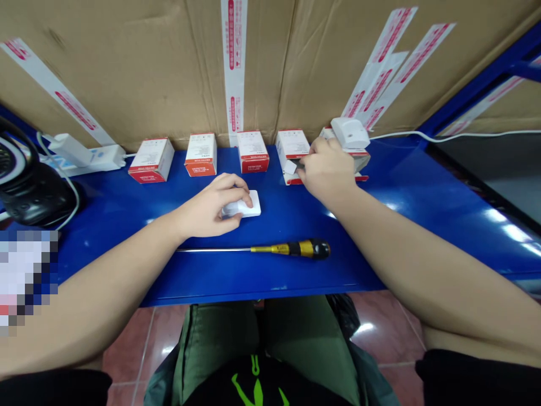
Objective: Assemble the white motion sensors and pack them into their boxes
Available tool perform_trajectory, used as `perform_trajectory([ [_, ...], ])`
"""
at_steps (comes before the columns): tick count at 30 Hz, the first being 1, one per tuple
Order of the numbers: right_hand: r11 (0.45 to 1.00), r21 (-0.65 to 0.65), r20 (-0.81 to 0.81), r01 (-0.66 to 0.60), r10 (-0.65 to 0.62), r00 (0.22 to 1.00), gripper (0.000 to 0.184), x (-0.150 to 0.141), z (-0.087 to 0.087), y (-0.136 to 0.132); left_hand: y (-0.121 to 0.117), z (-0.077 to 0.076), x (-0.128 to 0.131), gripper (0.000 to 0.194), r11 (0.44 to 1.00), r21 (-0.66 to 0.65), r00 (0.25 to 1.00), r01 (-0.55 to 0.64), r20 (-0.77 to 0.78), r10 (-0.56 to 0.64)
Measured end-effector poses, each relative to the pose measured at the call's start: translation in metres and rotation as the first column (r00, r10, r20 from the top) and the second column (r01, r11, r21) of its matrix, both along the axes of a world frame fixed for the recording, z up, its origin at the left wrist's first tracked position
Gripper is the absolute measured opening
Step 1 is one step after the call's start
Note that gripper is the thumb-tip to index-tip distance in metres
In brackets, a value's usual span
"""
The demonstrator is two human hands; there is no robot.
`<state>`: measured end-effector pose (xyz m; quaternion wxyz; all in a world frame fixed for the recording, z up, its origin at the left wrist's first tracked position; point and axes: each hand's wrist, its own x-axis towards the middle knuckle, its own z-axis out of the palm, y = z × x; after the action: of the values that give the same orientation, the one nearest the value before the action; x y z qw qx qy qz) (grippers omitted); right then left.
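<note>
My left hand (213, 206) rests curled over a flat white square device (249, 203) on the blue steel shelf (203, 270). My right hand (327, 172) is at the back, its fingers against an opened white-and-red box (291, 148). Something small and grey-white shows at its fingertips, mostly hidden. Just behind that hand, a white plastic device (350, 132) sits on another box (359, 160). A screwdriver with a yellow-and-black handle (296, 248) lies on the shelf below my hands, its shaft pointing left.
Further white-and-red boxes (200, 155) stand along the back of the shelf against a taped cardboard carton (127, 67). A white power strip (91, 159) with a cable lies at the left, beside a black coiled object (29, 180). The shelf's front edge (253, 293) drops to a tiled floor.
</note>
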<state>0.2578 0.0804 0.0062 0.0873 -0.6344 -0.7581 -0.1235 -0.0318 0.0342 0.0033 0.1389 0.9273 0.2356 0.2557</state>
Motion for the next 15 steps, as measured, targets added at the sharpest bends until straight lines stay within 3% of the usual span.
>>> perform_trajectory([
  [4,0.997,0.036,-0.044,-0.064,0.065,0.997,0.028,0.002,-0.007,0.007,-0.003,0.004,0.000,0.022,0.999,-0.041,0.999,-0.006,-0.051,0.004],
  [10,0.962,0.088,-0.130,-0.259,0.269,0.954,0.025,0.020,-0.011,0.013,-0.006,0.006,0.001,0.032,0.998,-0.065,0.994,-0.001,-0.106,-0.006],
  [15,0.967,0.057,-0.259,-0.250,0.256,0.931,0.022,0.028,0.001,0.002,-0.006,0.006,0.002,0.031,0.996,-0.083,0.992,-0.020,-0.127,0.009],
])
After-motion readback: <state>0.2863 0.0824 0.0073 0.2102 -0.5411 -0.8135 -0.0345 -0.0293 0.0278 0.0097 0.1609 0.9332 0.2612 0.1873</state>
